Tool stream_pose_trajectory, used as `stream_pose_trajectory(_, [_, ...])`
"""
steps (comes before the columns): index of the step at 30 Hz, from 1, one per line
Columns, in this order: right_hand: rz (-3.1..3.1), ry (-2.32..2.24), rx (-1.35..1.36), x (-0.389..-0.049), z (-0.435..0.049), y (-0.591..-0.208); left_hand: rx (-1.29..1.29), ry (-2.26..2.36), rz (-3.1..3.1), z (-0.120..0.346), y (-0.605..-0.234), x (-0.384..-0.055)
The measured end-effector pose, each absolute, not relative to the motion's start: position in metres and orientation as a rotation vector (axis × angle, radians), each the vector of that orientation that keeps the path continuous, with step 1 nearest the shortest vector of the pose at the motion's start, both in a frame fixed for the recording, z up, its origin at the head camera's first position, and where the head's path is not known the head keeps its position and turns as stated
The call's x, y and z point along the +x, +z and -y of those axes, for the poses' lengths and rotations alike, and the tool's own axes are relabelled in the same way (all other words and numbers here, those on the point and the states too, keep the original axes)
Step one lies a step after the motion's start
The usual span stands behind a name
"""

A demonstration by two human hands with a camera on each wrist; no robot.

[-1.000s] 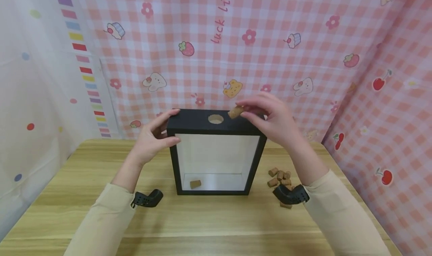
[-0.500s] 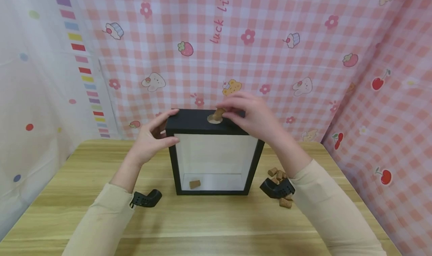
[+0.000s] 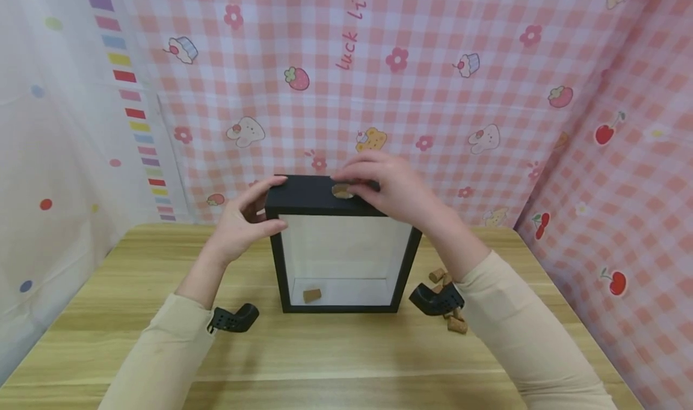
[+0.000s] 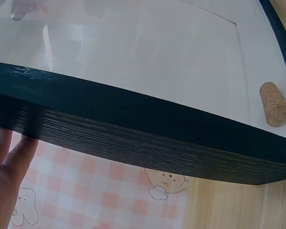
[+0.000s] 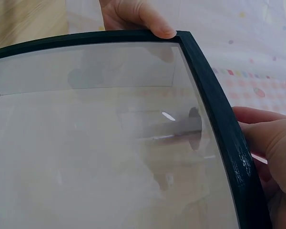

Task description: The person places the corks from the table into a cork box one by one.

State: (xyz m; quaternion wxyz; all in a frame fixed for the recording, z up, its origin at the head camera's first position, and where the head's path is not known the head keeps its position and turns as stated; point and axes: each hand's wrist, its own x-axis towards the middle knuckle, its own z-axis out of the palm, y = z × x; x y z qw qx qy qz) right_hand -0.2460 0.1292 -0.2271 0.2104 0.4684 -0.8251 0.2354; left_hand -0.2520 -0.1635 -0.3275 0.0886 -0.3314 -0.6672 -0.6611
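A black box frame (image 3: 303,193) with a clear front and white inside stands upright on the table. My left hand (image 3: 243,226) grips its top left corner, thumb on the front edge and fingers at the side and back. Over the round hole in the frame's top is my right hand (image 3: 387,184), its thumb and fingers at the rim. They pinch a cork (image 3: 341,190), which sits in the hole and is mostly hidden by the fingers. Inside, another cork (image 3: 311,295) lies on the frame's floor at the left; the left wrist view shows this cork (image 4: 275,105) closer.
Several loose corks (image 3: 456,324) lie on the wooden table (image 3: 346,362) right of the frame, partly hidden by the right wrist's black camera mount (image 3: 435,299). A pink checked curtain (image 3: 433,97) hangs close behind the frame.
My right hand has moved left from beside the hole to over it, and its cork has gone from above the frame's top down into the hole. The left hand keeps its grip.
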Motion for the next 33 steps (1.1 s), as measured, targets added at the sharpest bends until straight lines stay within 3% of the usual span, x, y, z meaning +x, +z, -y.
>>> stream_pose_trajectory(17, [2.183,0.8,1.338,-0.236,-0.155,-0.229,-0.976,-1.958,1.988,0.164,-0.328,-0.253])
stream_pose_trajectory(33, [2.076,0.947,1.295,-0.201,-0.229,-0.234,-1.022,-2.013,1.938,0.164,-0.33,-0.253])
